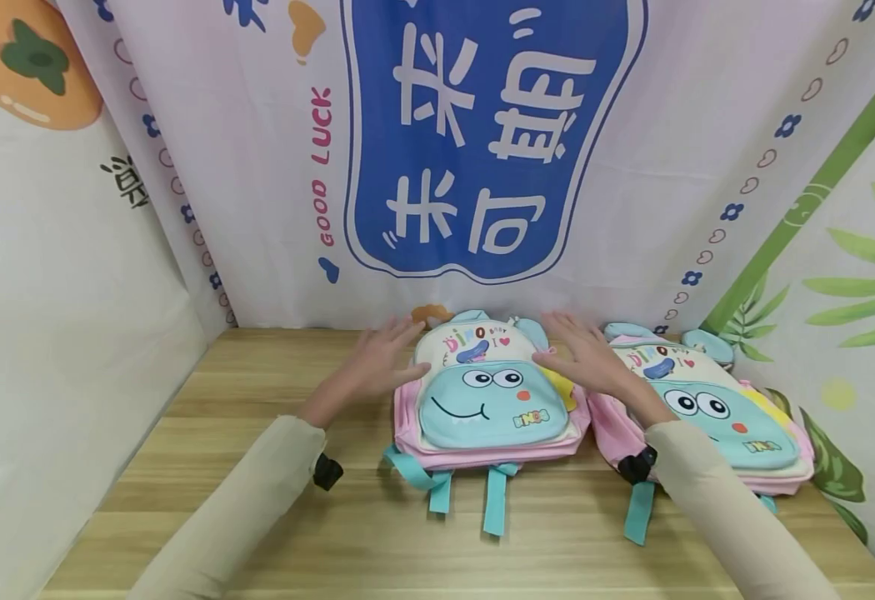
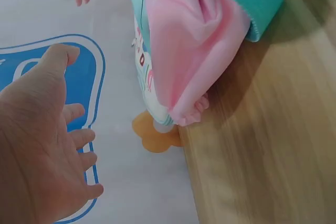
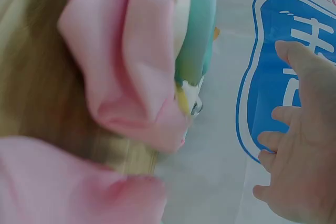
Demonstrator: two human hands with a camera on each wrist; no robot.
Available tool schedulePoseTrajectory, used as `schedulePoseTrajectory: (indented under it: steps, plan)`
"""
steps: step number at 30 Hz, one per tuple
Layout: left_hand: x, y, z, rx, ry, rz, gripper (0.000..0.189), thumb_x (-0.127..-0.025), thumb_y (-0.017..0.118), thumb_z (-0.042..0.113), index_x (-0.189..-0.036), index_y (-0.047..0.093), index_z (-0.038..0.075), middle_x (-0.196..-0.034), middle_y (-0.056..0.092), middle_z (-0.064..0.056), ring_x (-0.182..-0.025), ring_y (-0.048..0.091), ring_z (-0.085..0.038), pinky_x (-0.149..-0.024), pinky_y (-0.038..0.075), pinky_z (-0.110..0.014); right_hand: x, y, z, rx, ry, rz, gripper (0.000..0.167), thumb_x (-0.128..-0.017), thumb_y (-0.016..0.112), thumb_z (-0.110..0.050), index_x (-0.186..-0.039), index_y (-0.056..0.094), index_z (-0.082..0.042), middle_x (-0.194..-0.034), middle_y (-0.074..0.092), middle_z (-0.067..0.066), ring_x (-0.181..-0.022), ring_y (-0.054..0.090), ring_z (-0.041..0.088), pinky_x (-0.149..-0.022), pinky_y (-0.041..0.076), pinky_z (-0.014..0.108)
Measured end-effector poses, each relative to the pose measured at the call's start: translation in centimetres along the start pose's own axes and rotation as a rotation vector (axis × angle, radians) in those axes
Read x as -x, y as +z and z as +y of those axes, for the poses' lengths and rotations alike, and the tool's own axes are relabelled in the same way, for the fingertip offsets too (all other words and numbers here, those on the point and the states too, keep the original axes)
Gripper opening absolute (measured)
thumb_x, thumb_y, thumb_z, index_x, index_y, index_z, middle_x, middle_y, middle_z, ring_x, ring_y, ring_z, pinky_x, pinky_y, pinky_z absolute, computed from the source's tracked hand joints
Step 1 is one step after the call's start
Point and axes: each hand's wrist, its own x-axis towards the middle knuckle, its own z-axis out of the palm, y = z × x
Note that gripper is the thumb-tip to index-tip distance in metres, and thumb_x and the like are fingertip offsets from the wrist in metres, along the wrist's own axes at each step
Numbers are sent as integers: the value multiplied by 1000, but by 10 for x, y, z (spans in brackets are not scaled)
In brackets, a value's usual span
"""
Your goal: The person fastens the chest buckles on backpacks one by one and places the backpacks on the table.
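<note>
On the wood-grain table (image 1: 377, 550), centred near the far edge: first dinosaur backpack (image 1: 493, 396), face up, pink sides, cream top lettered "DINO", pale-blue front pocket (image 1: 497, 421) with cartoon eyes, smile and orange-red cheek, turquoise straps (image 1: 495, 500) trailing toward the near side. Just to the right, matching second backpack (image 1: 730, 429), partly behind the right sleeve (image 1: 722, 508). Contents of both hidden. Left hand (image 1: 381, 358) and right hand (image 1: 583, 354) raised at either side of the first, fingers extended and apart.
</note>
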Motion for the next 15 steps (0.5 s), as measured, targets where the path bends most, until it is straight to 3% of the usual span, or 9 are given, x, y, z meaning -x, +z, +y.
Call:
schedulePoseTrajectory:
  steps: [7, 11, 15]
  plan:
    - [11, 8, -3, 44, 56, -22, 82, -96, 57, 59, -162, 28, 19, -170, 20, -11, -158, 13, -40, -122, 13, -67, 21, -4, 13, -137, 4, -42, 83, -99, 55, -57, -165, 16, -24, -172, 10, 13, -157, 6, 44, -118, 8, 74]
    - [19, 13, -5, 68, 91, -51, 85, -94, 60, 59, -162, 29, 16, -169, 22, -14, -157, 17, -40, -122, 16, -67, 32, -2, 18, -231, 23, -103, 86, -98, 56, -56, -165, 12, -24, -171, 10, 17, -155, 10, 49, -115, 16, 76]
    - [26, 18, -8, 116, 84, -98, 93, -90, 64, 64, -163, 26, 19, -170, 21, -11, -157, 19, -37, -122, 20, -65, 43, -2, 23, -273, 86, -181, 92, -97, 57, -59, -165, 10, -19, -169, 12, 25, -151, 18, 54, -113, 23, 77]
